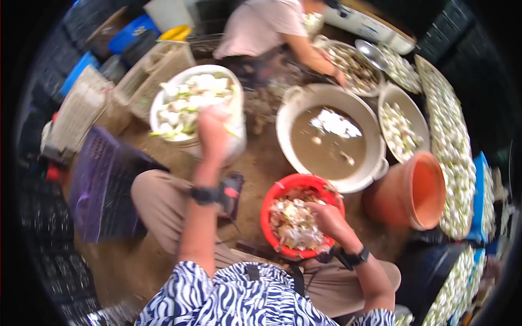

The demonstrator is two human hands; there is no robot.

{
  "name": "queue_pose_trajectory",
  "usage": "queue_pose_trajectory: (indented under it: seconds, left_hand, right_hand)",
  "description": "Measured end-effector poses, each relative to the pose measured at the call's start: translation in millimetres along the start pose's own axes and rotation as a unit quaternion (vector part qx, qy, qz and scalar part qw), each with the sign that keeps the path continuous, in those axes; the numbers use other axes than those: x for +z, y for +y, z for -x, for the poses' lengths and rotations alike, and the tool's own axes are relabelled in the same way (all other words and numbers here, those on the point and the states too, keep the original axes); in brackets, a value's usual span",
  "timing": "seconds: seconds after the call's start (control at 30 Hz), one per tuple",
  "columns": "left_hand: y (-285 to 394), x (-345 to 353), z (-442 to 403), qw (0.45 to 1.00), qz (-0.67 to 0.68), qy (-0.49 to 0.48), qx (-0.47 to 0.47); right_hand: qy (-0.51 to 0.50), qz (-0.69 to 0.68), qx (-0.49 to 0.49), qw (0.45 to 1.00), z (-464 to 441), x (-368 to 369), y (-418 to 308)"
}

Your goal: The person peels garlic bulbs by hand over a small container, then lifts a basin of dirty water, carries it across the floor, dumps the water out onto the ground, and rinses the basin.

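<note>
My left hand (213, 127), blurred by motion, is over the right part of a white bucket (236, 122) heaped with pale bulbs with green stems (187, 103). What its fingers hold, if anything, cannot be made out. Lower right, my right hand (329, 220) reaches into a red basin (267, 217) between my knees. Pale and pinkish peelings and pieces (293, 217) fill that basin. The fingers of this hand point down into the pile, and their tips are partly hidden. A dark band is on each wrist.
A large basin (285, 133) of brown water stands ahead, with an orange bucket (405, 190) to its right. Another person (266, 32) reaches toward a bowl (353, 68) beyond. A purple crate (103, 185) is at left; long trays of pale bulbs (451, 146) line the right.
</note>
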State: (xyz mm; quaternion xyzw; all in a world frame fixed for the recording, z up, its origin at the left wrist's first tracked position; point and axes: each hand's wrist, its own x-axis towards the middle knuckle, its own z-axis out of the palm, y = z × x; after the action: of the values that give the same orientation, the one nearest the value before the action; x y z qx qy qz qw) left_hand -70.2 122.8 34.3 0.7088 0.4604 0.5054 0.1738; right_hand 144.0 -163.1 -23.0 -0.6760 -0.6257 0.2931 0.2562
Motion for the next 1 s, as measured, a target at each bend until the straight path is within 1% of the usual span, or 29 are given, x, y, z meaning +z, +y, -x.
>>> queue_pose_trajectory:
  seconds: [0.03,0.07,0.1,0.13,0.17,0.2,0.23,0.27,0.3,0.33,0.37,0.4,0.43,0.47,0.5,0.53,0.57,0.6,0.63,0.67,0.7,0.73,0.77,0.8,0.87,0.9,0.93,0.97,1.0]
  left_hand:
    - [-12.1,-6.2,-29.2,0.998,-0.027,0.039,-0.037]
    - [-25.7,-12.6,-49.9,0.985,-0.154,0.06,0.058]
    - [-64.4,-13.0,-67.8,0.928,-0.345,0.068,0.126]
    - [-78.1,-12.0,-73.8,0.932,-0.356,0.038,0.057]
    - [-99.2,-7.2,-78.7,0.914,-0.406,0.007,0.027]
    - [-91.4,-5.4,-76.7,0.913,-0.407,0.003,0.014]
    - [-65.8,-1.9,-69.1,0.904,-0.419,0.063,0.061]
    - [-30.8,9.9,-60.2,0.889,-0.428,0.123,0.108]
    - [-0.8,23.0,-53.4,0.902,-0.393,0.129,0.125]
    - [16.7,39.9,-47.1,0.912,-0.361,0.136,0.14]
    - [11.7,61.5,-40.1,0.957,-0.251,0.099,0.106]
    - [4.4,81.7,-34.4,0.979,-0.155,0.048,0.122]
    - [13.6,101.7,-24.8,0.999,-0.031,-0.02,0.024]
    - [8.3,124.3,-15.1,0.998,0.0,-0.055,0.034]
    - [2.1,142.7,-3.6,0.991,0.058,-0.118,-0.028]
    - [4.5,153.4,5.2,0.982,0.063,-0.177,-0.016]
    - [-1.5,163.7,15.3,0.967,0.092,-0.228,-0.07]
    - [-13.0,176.2,29.3,0.954,0.132,-0.243,-0.113]
    - [-21.3,186.1,39.1,0.938,0.161,-0.272,-0.141]
    - [-26.3,195.3,50.2,0.918,0.195,-0.302,-0.169]
    - [-29.1,206.5,62.4,0.889,0.215,-0.326,-0.239]
    - [-27.6,216.7,73.2,0.855,0.236,-0.346,-0.304]
    - [-20.5,226.5,79.7,0.826,0.209,-0.388,-0.351]
    - [-16.3,235.9,94.0,0.805,0.232,-0.396,-0.375]
    - [6.8,235.1,108.4,0.765,0.302,-0.403,-0.403]
    - [12.0,230.3,110.2,0.764,0.309,-0.404,-0.397]
    - [15.3,223.4,108.7,0.713,0.35,-0.462,-0.396]
    - [19.4,216.0,108.6,0.658,0.385,-0.517,-0.39]
    - [29.5,204.0,111.6,0.659,0.387,-0.518,-0.384]
  right_hand:
    - [-0.05,0.062,-0.006,0.997,-5.1,0.0,5.4]
    - [-0.071,0.071,-0.028,0.995,-13.5,-2.6,12.8]
    - [-0.039,0.078,-0.077,0.993,-26.8,-2.7,36.0]
    - [-0.067,0.084,-0.045,0.993,-44.0,-20.5,41.8]
    - [-0.066,0.062,-0.009,0.996,-62.8,-33.9,65.4]
    - [0.038,0.049,-0.017,0.998,-86.6,-33.1,116.7]
    - [0.063,0.104,0.02,0.992,-107.7,-53.2,136.7]
    - [0.124,0.168,-0.027,0.978,-130.4,-67.8,157.1]
    - [0.116,0.169,0.005,0.979,-155.5,-79.2,165.5]
    - [0.109,0.167,0.006,0.98,-184.8,-77.4,180.7]
    - [0.145,0.155,-0.074,0.974,-212.9,-64.9,199.1]
    - [0.182,0.14,-0.158,0.96,-237.7,-50.7,214.2]
    - [0.178,0.132,-0.162,0.962,-257.6,-34.2,221.2]
    - [0.125,0.17,-0.147,0.966,-274.3,-15.8,226.4]
    - [0.071,0.207,-0.133,0.967,-288.9,1.8,233.3]
    - [0.067,0.197,-0.138,0.968,-302.6,18.2,254.1]
    - [-0.007,0.241,-0.071,0.968,-310.7,34.0,284.4]
    - [-0.084,0.285,-0.001,0.955,-310.9,44.8,304.0]
    - [-0.114,0.276,0.027,0.954,-304.4,35.6,299.2]
    - [-0.124,0.276,0.033,0.953,-296.0,27.3,291.2]
    - [-0.186,0.215,0.102,0.953,-289.8,12.6,276.6]
    - [-0.243,0.156,0.169,0.942,-284.5,-6.7,257.0]
    - [-0.216,-0.07,0.261,0.938,-268.2,-24.3,229.5]
    - [-0.214,-0.061,0.265,0.938,-252.7,-38.5,203.2]
    - [-0.207,-0.028,0.19,0.959,-216.1,-54.9,159.1]
    - [-0.192,-0.082,0.19,0.959,-196.7,-53.4,149.2]
    - [-0.187,-0.09,0.18,0.961,-179.0,-56.5,132.9]
    - [-0.159,-0.094,0.172,0.968,-162.2,-59.3,118.2]
    - [-0.131,-0.101,0.166,0.972,-143.9,-59.6,103.4]
